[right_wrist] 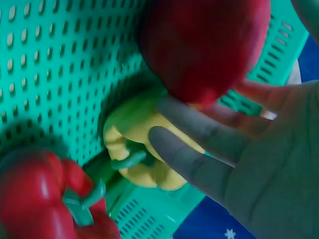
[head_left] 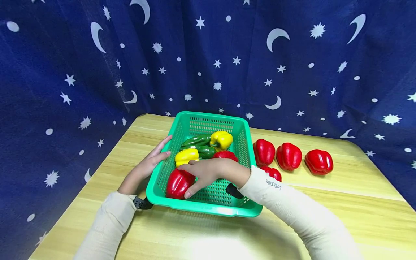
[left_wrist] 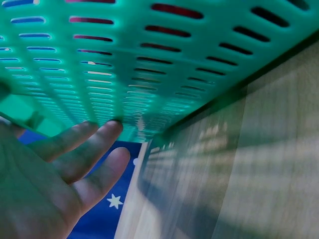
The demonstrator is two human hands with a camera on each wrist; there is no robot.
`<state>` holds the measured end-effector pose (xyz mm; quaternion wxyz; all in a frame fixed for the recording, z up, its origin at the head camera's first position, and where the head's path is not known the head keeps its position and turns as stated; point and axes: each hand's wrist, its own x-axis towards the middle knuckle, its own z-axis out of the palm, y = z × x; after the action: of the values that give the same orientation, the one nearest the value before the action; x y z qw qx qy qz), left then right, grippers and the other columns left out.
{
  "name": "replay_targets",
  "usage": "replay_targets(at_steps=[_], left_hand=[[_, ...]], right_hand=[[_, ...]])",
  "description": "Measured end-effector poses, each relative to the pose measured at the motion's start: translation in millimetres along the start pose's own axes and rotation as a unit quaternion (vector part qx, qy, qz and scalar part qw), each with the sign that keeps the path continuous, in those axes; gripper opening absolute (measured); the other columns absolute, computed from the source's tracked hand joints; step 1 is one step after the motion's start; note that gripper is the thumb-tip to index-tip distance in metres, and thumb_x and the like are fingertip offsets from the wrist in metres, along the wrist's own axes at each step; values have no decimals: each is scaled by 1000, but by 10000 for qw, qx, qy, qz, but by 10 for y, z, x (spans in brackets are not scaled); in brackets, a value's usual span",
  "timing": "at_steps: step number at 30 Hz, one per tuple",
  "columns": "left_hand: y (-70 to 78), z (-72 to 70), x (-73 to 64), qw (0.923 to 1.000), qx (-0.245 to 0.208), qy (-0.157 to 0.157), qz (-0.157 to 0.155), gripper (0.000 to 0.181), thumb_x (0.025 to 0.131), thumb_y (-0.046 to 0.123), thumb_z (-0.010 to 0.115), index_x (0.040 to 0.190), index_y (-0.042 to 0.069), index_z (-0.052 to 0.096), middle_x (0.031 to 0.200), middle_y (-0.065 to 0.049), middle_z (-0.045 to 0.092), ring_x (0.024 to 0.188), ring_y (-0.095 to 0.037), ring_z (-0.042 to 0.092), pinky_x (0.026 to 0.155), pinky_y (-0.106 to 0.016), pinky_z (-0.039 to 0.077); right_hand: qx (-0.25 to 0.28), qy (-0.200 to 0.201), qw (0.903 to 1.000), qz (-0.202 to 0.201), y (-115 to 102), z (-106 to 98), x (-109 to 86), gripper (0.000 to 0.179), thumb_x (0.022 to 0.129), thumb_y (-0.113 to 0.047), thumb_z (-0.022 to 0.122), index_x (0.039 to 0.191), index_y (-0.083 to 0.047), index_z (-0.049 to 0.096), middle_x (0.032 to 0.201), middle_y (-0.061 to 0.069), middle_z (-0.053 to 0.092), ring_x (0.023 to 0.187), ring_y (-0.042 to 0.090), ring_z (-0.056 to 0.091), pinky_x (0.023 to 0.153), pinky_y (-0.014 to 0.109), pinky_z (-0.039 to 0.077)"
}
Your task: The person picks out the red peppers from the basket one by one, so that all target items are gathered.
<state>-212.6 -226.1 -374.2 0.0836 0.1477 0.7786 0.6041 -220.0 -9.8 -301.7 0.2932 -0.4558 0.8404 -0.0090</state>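
A green plastic basket (head_left: 208,207) stands on the table. My right hand (head_left: 208,171) reaches into it over a red bell pepper (head_left: 178,183) in the near left corner. Its thumb lies at the pepper's right side; in the right wrist view the fingers stretch out fairly straight beside that pepper and over a yellow bell pepper (right_wrist: 159,174). My left hand (head_left: 147,164) is at the basket's left side, fingers spread, the tips by the rim and wall. Another yellow bell pepper (head_left: 221,140), long green vegetables (head_left: 196,141) and a second red bell pepper (head_left: 226,155) also lie inside.
Right of the basket, several red bell peppers lie on the wooden table (head_left: 341,202), among them one pepper (head_left: 288,156) in the middle and one (head_left: 319,162) farthest right. A blue curtain (head_left: 227,72) with stars and moons hangs behind the table and along its left.
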Motion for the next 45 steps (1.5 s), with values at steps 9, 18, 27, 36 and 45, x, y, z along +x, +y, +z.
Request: replay_targets(at_steps=[9, 18, 27, 36, 45], left_hand=[[5, -21, 24, 9999, -82, -71, 52, 57, 98, 24, 33, 148, 21, 5, 153, -13, 4, 128, -41, 30, 96, -52, 40], [-19, -26, 29, 10000, -74, -60, 1, 57, 98, 24, 33, 148, 22, 6, 153, -12, 4, 122, -42, 38, 91, -43, 46], [-13, -17, 21, 9997, 210, 53, 110, 58, 97, 24, 34, 148, 19, 7, 154, -10, -2, 136, -39, 9, 105, -61, 19], [-34, 3, 12, 9991, 339, 105, 210, 57, 97, 24, 34, 148, 18, 7, 154, -9, -3, 138, -36, -2, 105, -65, 6], [6, 13, -5, 9994, 314, 66, 148, 58, 98, 24, 34, 148, 20, 6, 154, -8, -5, 138, -38, 0, 104, -66, 9]], right_hand=[[-575, 471, 9972, 20, -87, 101, 90, 92, 74, -57, 64, 145, -19, 19, 131, 6, 42, 102, 18, 53, 81, 29, 50], [-658, 795, 9946, -119, -31, 56, 50, 88, 70, -51, 71, 141, -24, 27, 126, 2, 46, 101, 16, 52, 77, 27, 51], [-471, 1067, 9932, 38, 48, -74, -175, 87, 71, -50, 71, 141, -25, 27, 128, 2, 44, 104, 17, 51, 76, 27, 51], [-235, 1333, 9905, 261, 198, -131, -472, 88, 70, -49, 73, 142, -26, 27, 129, 1, 43, 108, 16, 48, 77, 26, 51], [211, 1615, 9853, 523, 356, -145, -801, 91, 68, -43, 77, 142, -25, 28, 130, 2, 42, 111, 19, 45, 77, 30, 52]])
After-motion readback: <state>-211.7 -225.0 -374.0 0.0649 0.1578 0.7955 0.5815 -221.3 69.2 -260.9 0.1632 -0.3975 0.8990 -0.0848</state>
